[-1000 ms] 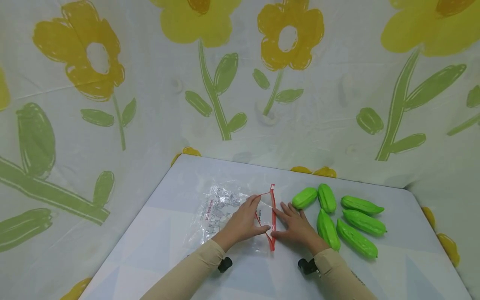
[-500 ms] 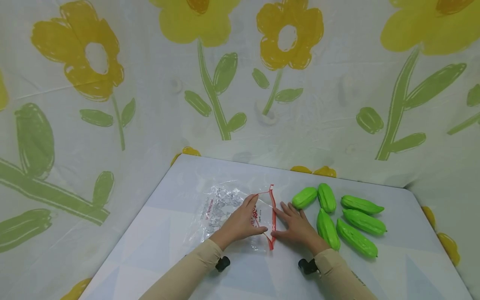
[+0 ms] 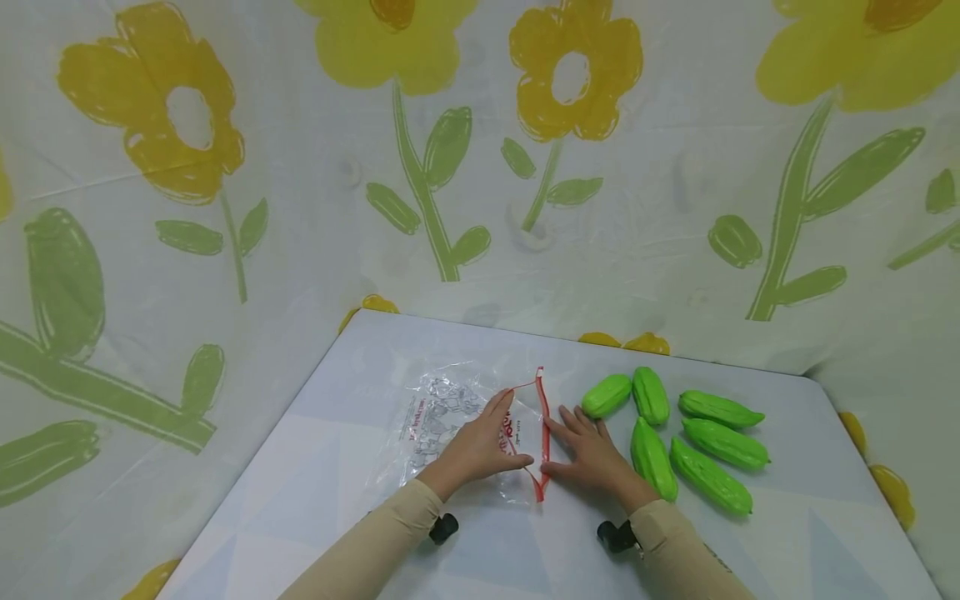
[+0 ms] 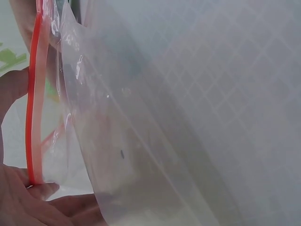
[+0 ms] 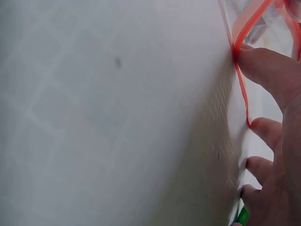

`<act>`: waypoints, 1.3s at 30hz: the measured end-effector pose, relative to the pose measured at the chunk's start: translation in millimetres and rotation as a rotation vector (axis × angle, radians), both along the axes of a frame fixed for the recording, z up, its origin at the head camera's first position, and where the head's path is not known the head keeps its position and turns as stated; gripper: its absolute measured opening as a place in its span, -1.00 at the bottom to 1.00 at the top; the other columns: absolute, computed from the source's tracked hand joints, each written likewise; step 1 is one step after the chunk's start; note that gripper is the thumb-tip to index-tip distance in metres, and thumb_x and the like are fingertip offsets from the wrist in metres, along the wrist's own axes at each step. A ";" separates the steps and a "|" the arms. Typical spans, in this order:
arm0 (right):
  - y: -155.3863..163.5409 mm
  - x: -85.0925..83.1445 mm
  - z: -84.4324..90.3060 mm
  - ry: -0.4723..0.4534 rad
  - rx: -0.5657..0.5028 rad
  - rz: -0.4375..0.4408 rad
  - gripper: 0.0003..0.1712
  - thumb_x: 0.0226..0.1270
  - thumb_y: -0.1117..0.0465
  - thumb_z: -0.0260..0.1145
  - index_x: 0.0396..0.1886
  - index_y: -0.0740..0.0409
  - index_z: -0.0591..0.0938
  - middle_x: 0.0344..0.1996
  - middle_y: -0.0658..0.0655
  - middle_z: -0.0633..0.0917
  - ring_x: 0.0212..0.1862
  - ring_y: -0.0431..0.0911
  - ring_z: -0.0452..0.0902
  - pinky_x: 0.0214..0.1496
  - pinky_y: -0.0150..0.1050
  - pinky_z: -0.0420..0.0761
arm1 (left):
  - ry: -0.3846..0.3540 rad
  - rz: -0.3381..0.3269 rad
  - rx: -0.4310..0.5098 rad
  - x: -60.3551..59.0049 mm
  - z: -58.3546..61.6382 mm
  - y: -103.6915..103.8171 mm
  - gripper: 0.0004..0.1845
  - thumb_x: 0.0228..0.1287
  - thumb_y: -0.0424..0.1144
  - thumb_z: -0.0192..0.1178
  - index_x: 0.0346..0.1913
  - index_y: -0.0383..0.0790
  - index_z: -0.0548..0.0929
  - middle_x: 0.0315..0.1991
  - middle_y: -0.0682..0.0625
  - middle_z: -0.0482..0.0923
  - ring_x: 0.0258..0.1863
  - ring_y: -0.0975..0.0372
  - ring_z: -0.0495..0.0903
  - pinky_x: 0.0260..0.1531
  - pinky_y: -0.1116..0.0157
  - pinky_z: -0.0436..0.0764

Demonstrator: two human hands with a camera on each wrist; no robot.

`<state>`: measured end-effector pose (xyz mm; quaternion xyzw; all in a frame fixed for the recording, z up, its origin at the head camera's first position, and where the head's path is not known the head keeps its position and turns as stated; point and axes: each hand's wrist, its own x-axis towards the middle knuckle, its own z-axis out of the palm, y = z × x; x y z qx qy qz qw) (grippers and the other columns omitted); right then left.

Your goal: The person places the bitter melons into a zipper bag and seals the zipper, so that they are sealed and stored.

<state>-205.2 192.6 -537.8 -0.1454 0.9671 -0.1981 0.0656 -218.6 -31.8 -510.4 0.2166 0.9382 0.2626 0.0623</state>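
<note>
I have the left hand (image 3: 480, 442) and right hand (image 3: 596, 452), fingers spread, touching the red rim (image 3: 542, 400) of the clear bag (image 3: 431, 421) toward the far left corner of the worktop (image 3: 315, 421), apparently easing it apart, so the next move likely calls for a wider gap.

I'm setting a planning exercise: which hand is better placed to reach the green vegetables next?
Probably the right hand: it lies beside the green vegetables, though touching the red edge of the bag. The left hand is over the bag, farther from them.
</note>
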 end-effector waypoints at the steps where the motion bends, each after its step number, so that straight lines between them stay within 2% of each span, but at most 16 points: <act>1: -0.1 0.1 0.1 0.001 -0.003 -0.001 -0.06 -0.01 -0.40 0.26 0.38 -0.19 0.29 0.44 0.06 0.11 0.46 0.12 -0.22 0.37 0.26 -0.22 | -0.002 0.001 -0.002 -0.1 -0.3 -0.1 0.18 -0.12 0.30 0.31 0.48 0.00 -0.12 0.48 0.12 -0.16 0.22 0.04 0.38 0.07 0.09 0.50; 15: 0.8 1.4 4.1 0.023 -0.073 0.002 -0.14 0.02 -0.27 0.34 0.35 -0.19 0.34 0.40 0.13 0.21 0.44 0.18 -0.14 0.35 0.30 -0.20 | -0.011 -0.006 0.008 0.3 -0.4 0.2 0.20 -0.14 0.31 0.32 0.48 0.00 -0.14 0.48 0.13 -0.17 0.29 0.06 0.28 0.12 0.08 0.46; 27: 4.9 5.6 7.3 0.030 -0.117 0.012 -0.22 0.09 -0.17 0.34 0.34 -0.19 0.35 0.36 0.15 0.28 0.41 0.19 -0.04 0.36 0.27 -0.14 | 0.004 -0.007 0.018 0.0 0.1 0.7 0.20 -0.15 0.31 0.33 0.48 -0.01 -0.12 0.48 0.13 -0.16 0.27 0.06 0.32 0.11 0.08 0.46; 29: 5.9 6.9 7.7 0.029 -0.131 0.005 -0.23 0.10 -0.14 0.35 0.33 -0.20 0.36 0.35 0.15 0.30 0.41 0.18 0.00 0.36 0.26 -0.09 | 0.004 -0.006 0.017 0.1 0.1 0.9 0.20 -0.15 0.31 0.33 0.48 0.00 -0.13 0.48 0.13 -0.17 0.27 0.06 0.31 0.11 0.08 0.46; 35: 9.9 13.4 12.3 0.007 -0.190 -0.060 -0.29 0.14 -0.04 0.35 0.32 -0.22 0.36 0.31 0.09 0.36 0.34 0.11 0.19 0.26 0.19 0.26 | 0.004 -0.008 0.017 0.3 -0.4 1.2 0.21 -0.16 0.31 0.33 0.48 -0.03 -0.12 0.48 0.12 -0.17 0.32 0.07 0.25 0.15 0.09 0.43; 39: 13.9 18.2 18.5 0.009 -0.211 -0.102 -0.33 0.16 -0.01 0.35 0.30 -0.21 0.40 0.23 0.02 0.45 0.28 0.04 0.30 0.21 0.12 0.36 | 0.014 -0.016 0.015 0.2 0.5 1.6 0.21 -0.16 0.31 0.33 0.48 -0.07 -0.11 0.48 0.09 -0.15 0.36 0.10 0.15 0.20 0.11 0.37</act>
